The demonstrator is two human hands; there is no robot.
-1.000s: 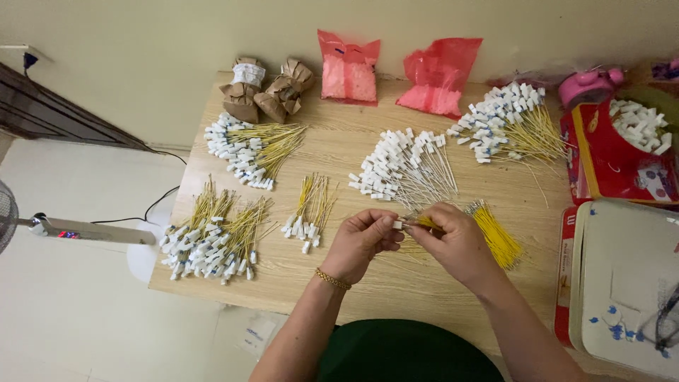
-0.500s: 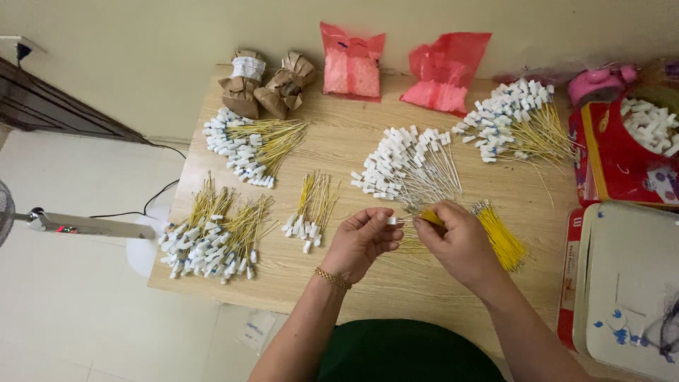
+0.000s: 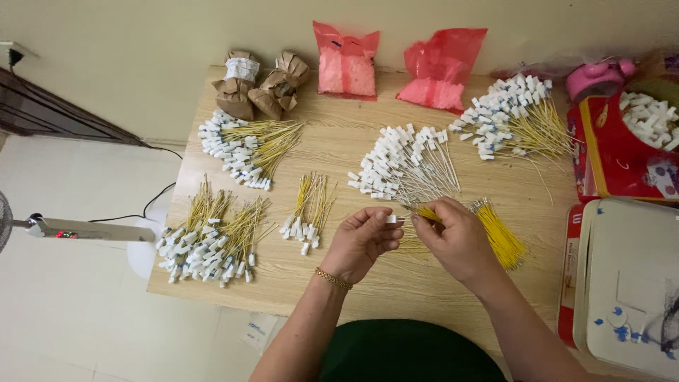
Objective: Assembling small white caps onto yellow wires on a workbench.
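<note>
My left hand pinches a small white connector at its fingertips. Facing it, my right hand grips a thin yellow wire whose end meets the connector. Both hands hover over the wooden table near its front edge. A loose bundle of bare yellow wires lies just right of my right hand. A heap of white connectors on pale wires sits right behind the hands. A small pile of finished yellow wires with white ends lies left of my left hand.
Larger piles of finished wires lie at the front left, back left and back right. Two brown paper bundles and two red plastic bags line the back edge. A red box and a white box stand at right.
My hands have stayed together at the same spot, working the connector onto the wire end. The camera view has shifted slightly; the piles have not moved.
</note>
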